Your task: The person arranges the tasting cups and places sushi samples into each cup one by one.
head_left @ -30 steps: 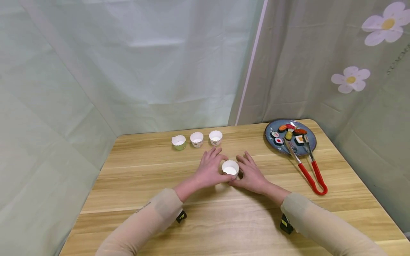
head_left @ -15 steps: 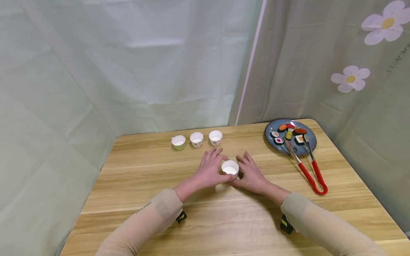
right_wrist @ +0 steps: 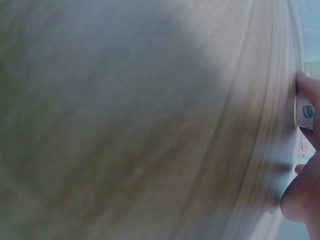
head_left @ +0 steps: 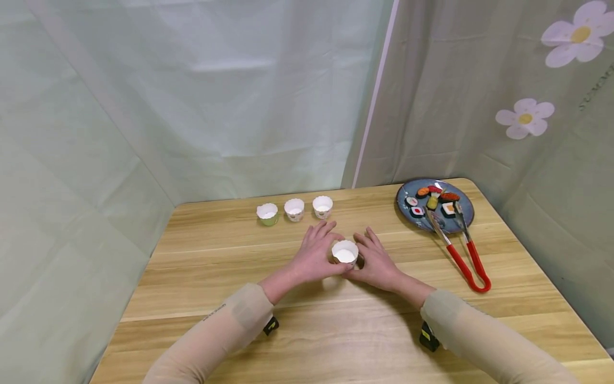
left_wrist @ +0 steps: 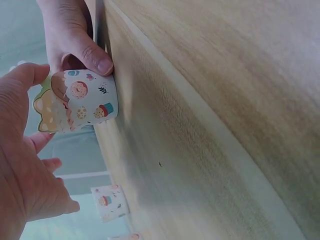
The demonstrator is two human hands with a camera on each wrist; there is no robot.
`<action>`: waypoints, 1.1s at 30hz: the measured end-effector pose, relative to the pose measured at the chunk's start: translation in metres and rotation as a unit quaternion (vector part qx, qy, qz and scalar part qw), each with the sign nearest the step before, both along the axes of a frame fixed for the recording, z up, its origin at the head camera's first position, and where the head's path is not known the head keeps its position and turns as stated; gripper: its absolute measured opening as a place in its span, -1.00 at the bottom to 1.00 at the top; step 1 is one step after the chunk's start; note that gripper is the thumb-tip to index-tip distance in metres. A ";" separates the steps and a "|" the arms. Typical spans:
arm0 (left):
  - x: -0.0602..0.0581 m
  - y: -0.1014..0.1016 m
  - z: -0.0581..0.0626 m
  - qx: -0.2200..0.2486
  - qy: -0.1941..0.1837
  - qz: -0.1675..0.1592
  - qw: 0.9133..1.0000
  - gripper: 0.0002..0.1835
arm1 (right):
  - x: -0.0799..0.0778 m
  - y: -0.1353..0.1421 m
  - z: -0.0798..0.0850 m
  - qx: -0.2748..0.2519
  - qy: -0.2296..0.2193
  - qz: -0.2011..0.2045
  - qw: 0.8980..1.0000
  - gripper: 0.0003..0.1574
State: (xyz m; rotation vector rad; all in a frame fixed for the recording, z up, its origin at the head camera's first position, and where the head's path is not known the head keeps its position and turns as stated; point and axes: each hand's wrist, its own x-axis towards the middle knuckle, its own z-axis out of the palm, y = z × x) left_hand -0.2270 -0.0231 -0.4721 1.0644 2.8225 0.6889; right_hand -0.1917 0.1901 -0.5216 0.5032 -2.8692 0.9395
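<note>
Between my two hands a white paper baking cup (head_left: 344,253) with cupcake and doughnut prints stands upright. My left hand (head_left: 314,256) pinches it near the scalloped rim, thumb on the near side and index finger on the far side. Lower down, my right hand (head_left: 376,265) grips it, and its thumb (left_wrist: 100,62) lies along the side close to the base in the left wrist view. A green and orange band (left_wrist: 46,107) shows at the rim; I cannot tell whether this is a second cup nested inside. The right wrist view catches only part of the right hand (right_wrist: 302,195).
Behind the hands stand a green baking cup (head_left: 268,214) and two white baking cups (head_left: 295,210), in a row on the wooden table (head_left: 206,266). At the back right, a blue plate (head_left: 405,213) bears several sushi pieces; red-handled tongs (head_left: 472,264) lean on it.
My left hand and the cup's rim have shifted very slightly. The right hand, the row of cups, the plate and the tongs stay where they were.
</note>
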 end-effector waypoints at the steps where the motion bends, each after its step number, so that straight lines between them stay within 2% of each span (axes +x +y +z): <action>1: 0.000 0.000 0.000 0.001 -0.001 0.000 1.000 -0.30 | 0.000 0.000 0.000 0.000 0.000 0.000 1.000 0.01; 8: -0.001 0.000 0.000 0.015 -0.005 -0.001 1.000 -0.31 | 0.000 -0.001 0.000 0.001 -0.007 0.000 1.000 0.03; 13: -0.001 -0.001 0.006 0.040 -0.016 -0.003 0.999 -0.33 | 0.000 -0.001 0.000 -0.001 -0.004 0.001 1.000 0.03; 25: -0.001 -0.006 0.030 0.072 -0.005 0.008 0.997 -0.36 | 0.000 0.000 -0.001 -0.009 0.020 0.011 1.000 0.08; 29: -0.006 -0.011 0.041 0.086 0.011 0.013 0.996 -0.37 | -0.001 0.000 -0.002 -0.003 0.026 0.008 1.000 0.05; 33: -0.015 -0.016 0.048 0.089 0.031 0.019 0.995 -0.35 | -0.001 0.000 -0.002 0.007 0.011 -0.002 1.000 -0.06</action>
